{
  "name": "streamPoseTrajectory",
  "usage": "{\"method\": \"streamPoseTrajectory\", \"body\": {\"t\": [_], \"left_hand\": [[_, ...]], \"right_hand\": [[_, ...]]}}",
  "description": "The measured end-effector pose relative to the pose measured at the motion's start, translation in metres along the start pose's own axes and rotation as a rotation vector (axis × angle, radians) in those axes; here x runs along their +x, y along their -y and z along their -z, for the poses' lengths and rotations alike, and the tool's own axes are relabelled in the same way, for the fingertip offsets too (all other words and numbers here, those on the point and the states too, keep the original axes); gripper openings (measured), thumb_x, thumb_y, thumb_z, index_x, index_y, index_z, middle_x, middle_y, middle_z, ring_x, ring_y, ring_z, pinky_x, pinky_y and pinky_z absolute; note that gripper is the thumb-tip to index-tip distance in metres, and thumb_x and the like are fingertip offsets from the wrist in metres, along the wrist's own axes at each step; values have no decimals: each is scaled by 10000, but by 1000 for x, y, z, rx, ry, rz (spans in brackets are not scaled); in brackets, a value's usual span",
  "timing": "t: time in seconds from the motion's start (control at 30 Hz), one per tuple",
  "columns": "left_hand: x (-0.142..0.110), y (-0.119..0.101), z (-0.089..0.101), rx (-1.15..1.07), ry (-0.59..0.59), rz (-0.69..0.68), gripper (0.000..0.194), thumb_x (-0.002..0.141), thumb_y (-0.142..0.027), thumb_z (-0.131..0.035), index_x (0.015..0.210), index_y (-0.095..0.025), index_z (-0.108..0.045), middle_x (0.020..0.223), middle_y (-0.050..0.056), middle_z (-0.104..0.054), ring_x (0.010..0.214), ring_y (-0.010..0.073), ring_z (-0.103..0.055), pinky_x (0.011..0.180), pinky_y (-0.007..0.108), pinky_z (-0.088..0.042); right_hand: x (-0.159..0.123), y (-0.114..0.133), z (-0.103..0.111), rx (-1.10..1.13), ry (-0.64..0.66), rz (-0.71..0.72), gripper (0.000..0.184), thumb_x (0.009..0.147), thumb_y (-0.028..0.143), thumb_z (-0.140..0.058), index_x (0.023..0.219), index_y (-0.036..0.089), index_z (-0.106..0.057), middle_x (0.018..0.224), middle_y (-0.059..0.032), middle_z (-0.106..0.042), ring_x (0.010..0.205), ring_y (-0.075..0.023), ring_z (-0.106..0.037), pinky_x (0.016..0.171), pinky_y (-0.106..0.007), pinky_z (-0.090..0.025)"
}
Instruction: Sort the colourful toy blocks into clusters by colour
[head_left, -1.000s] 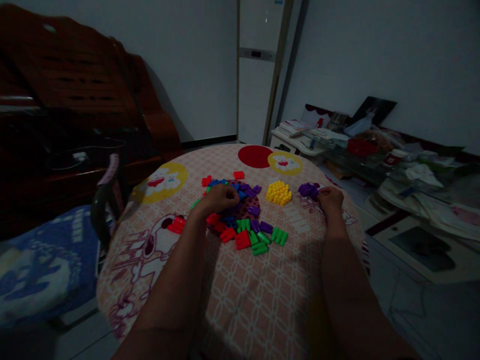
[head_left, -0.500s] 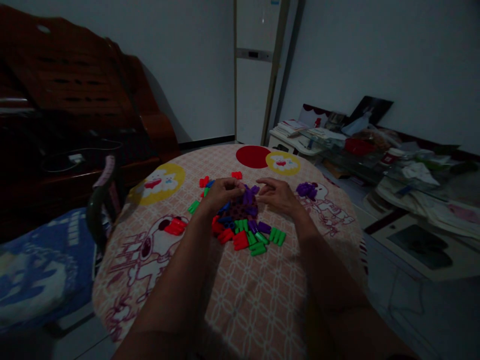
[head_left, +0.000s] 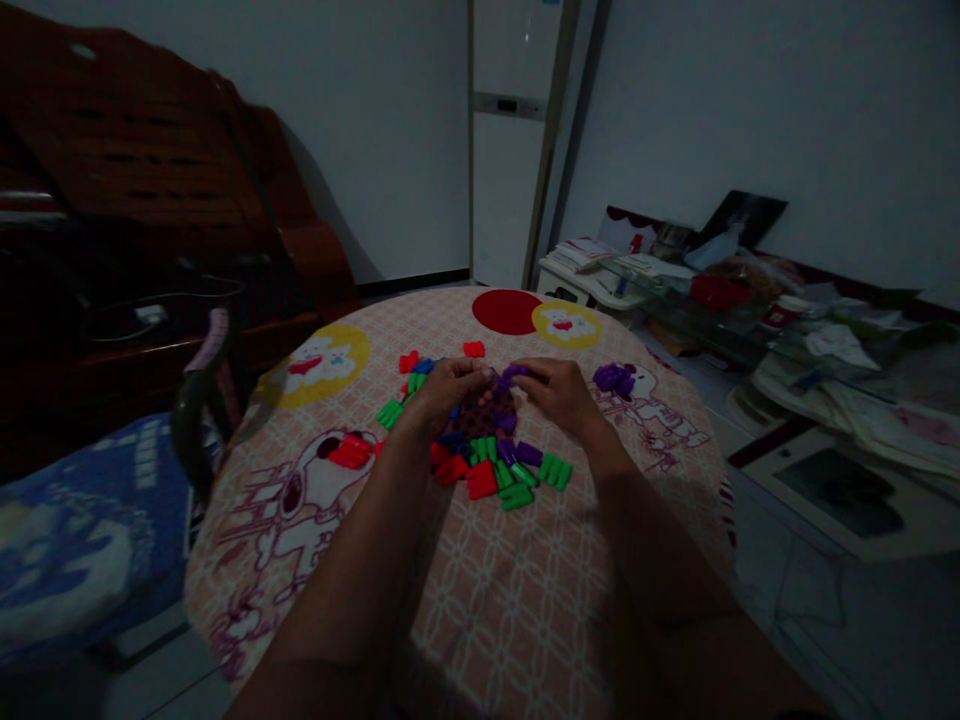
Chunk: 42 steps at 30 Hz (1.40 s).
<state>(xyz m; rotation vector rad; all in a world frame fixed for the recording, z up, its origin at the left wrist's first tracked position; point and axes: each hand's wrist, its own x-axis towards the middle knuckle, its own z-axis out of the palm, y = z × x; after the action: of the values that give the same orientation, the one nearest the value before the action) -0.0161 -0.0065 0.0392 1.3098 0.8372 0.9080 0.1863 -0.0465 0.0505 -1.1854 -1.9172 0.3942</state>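
Observation:
Both hands meet over the middle of the heap of plastic toy blocks. My right hand (head_left: 559,388) is closed, its fingertips pinching a purple toy block (head_left: 514,373). From the other side my left hand (head_left: 450,392) is closed too, thumb and fingers at the left end of the purple pieces. How many pieces are joined there cannot be made out. Below the hands lies a dark brown patch with spots (head_left: 480,415), with another purple block (head_left: 505,422) on it. Green blocks (head_left: 555,471) and red blocks (head_left: 481,479) lie nearer me.
A cluster of purple blocks (head_left: 613,380) lies to the right on the patterned tablecloth (head_left: 517,580). Red blocks (head_left: 351,452) sit at the left. A chair (head_left: 206,380) stands beside the table. A cluttered glass-topped cabinet (head_left: 750,330) is on the right.
My right hand's fingers have closed on a purple block, where they were spread apart before. The purple pieces between the hands have shifted up; my left hand has moved slightly right.

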Motion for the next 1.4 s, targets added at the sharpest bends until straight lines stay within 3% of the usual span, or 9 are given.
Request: {"method": "streamPoseTrajectory", "body": {"t": [0.1, 0.27, 0.43, 0.73, 0.93, 1.1, 1.2, 1.3, 1.4], "left_hand": [[-1, -1, 3, 42, -31, -9, 368, 611, -449, -784, 736, -144, -621, 676, 1, -648, 577, 100, -566, 581, 231, -462], [-3, -5, 11, 105, -82, -33, 407, 613, -502, -775, 756, -153, -622, 726, 16, -664, 630, 123, -590, 599, 247, -471], [-2, -4, 18, 138, -105, -51, 415, 623, -521, -766, 754, -151, -632, 726, 21, -675, 621, 119, -586, 595, 243, -473], [-4, -6, 27, 186, -141, -70, 422, 630, -529, -765, 737, -146, -622, 676, 22, -666, 597, 127, -600, 585, 248, -490], [-4, -6, 29, 215, -146, -76, 431, 595, -528, -774, 738, -156, -612, 653, 7, -654, 598, 136, -603, 594, 260, -487], [0, 2, 26, 342, -97, -81, 350, 641, -473, -732, 754, -154, -643, 588, -3, -626, 558, 136, -577, 552, 247, -454], [5, 9, 24, 465, -53, -109, 290, 668, -425, -695, 748, -147, -670, 582, 6, -632, 553, 141, -575, 545, 246, -444], [8, 13, 22, 578, -40, -142, 279, 688, -419, -664, 732, -144, -681, 585, 16, -638, 565, 148, -574, 542, 245, -427], [8, 12, 21, 639, -48, -163, 281, 707, -418, -640, 739, -143, -689, 588, 15, -637, 578, 150, -572, 551, 244, -417]], "right_hand": [[-3, -21, 36, -50, -65, -145, 264, 811, 320, -628, 947, 166, -794, 837, -62, -763, 769, -201, -697, 736, -308, -539], [-24, -58, 97, -173, -289, -475, 321, 672, 303, -680, 905, 109, -784, 614, -48, -690, 496, -165, -596, 519, -280, -476], [-44, -84, 119, -317, -248, -593, 252, 662, 241, -634, 821, 112, -781, 524, -27, -648, 457, -159, -572, 538, -288, -473], [-47, -109, 101, -487, -192, -515, 186, 607, 191, -613, 713, 184, -765, 772, -69, -761, 797, -247, -698, 812, -366, -521], [-45, -104, 100, -514, -203, -587, 247, 612, 143, -580, 775, 156, -765, 709, -76, -731, 702, -231, -680, 705, -336, -513], [-29, -83, 93, -457, -251, -495, 238, 691, 162, -574, 832, 147, -765, 719, -75, -721, 652, -203, -664, 659, -309, -503], [-13, -57, 60, -364, -107, -341, 194, 745, 173, -587, 832, 171, -760, 771, -60, -740, 718, -198, -682, 714, -302, -514], [-6, -33, 11, -357, 133, -156, 172, 811, 176, -621, 923, 176, -753, 923, -84, -759, 872, -212, -693, 827, -314, -502], [-10, -24, -34, -428, 323, -67, 201, 870, 199, -628, 1048, 174, -717, 1034, -117, -732, 982, -237, -670, 883, -336, -481]]}}
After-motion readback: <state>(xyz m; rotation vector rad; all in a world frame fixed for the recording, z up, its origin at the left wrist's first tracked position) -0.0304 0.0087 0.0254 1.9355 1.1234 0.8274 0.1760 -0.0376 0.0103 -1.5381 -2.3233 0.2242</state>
